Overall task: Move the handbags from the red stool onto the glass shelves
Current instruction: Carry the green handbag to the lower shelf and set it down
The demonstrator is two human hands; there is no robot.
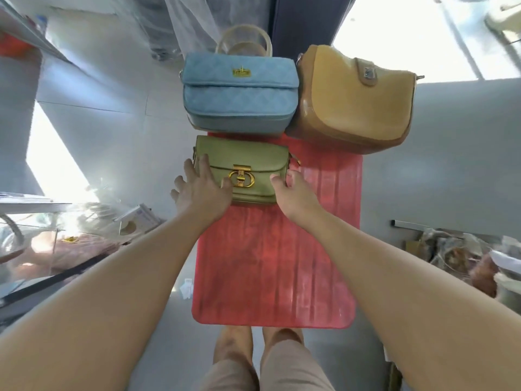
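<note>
While both arms are reaching forward over the red stool [270,263], the hands are closing in on the green bag [242,165] from either side. Left hand [201,190]: fingers spread wide, palm lying against the bag's left end, thumb crossing onto the front flap just beside the gold clasp [241,178]. Right hand [294,193]: fingers partly curled, thumb touching the bag's right front edge; grip not closed around anything. Neither hand is lifting the bag; it is sitting upright on the stool, at the far half of the seat.

Blue bag [239,91], quilted, gold turn-lock on the flap, is sitting just beyond the green bag at the stool's far end, the two nearly touching. A pale looped handle [244,40] is showing behind the blue bag; what it belongs to is unclear. Tan bag [355,100] is lying just right of the blue bag, touching it, tilted and overhanging the stool's far right corner.

Near half of the stool seat is showing bare ribbed red plastic. Left of the stool, a glass shelf [33,206] with blurred items beneath it, including something pinkish with a gold fitting. Right of the stool, a heap of wrapped goods [462,258], too blurred to identify. Below the stool's near edge, the person's legs [253,359] in beige shorts are standing on grey floor [112,122].
</note>
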